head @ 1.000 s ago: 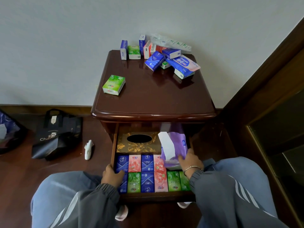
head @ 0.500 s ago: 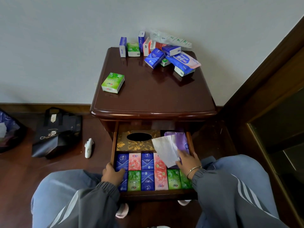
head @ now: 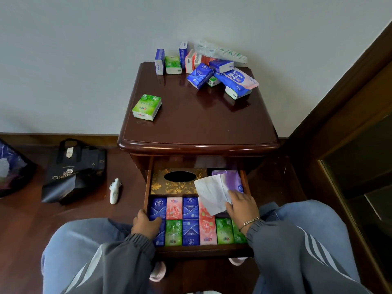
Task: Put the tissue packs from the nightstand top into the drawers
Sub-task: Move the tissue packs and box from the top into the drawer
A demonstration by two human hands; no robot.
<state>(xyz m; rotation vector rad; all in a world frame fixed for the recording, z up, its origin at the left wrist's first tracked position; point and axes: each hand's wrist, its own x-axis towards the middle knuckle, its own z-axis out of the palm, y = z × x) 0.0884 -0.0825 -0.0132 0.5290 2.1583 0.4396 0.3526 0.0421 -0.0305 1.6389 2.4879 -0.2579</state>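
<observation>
While the left hand (head: 146, 224) grips the left side wall of the open drawer (head: 201, 250), its fingers (head: 140, 213) curl over the rim and the thumb lies on a blue pack inside. The right hand (head: 241, 205), with a thin bracelet (head: 249, 221) at the wrist, rests on the near end of a purple tissue pack (head: 232, 179) at the drawer's back right. Its fingers (head: 237, 195) lie close together over the wrapper. I cannot tell whether the thumb pinches the pack or only touches it. A white sheet (head: 210, 192) sticks out of the pack just beside those fingers, on the thumb side, and overlaps a pink pack below it.

Between the two hands, small tissue packs (head: 191, 209) in blue, pink and green fill the front of the drawer in tight rows. Beyond them, level with the right fingers and touching the purple pack's side, sits a gold patterned tissue box (head: 169, 185) with a dark oval opening.

Well beyond both hands, on the nightstand (head: 197, 130) top, one green pack (head: 146, 107) lies alone near the left edge. A heap of packs (head: 200, 75) crowds the back by the wall, among them a larger blue and pink pack (head: 237, 79).

On the floor, well to the outside of the left fingers, stand a black bag (head: 74, 172) and a small white object (head: 115, 190).
</observation>
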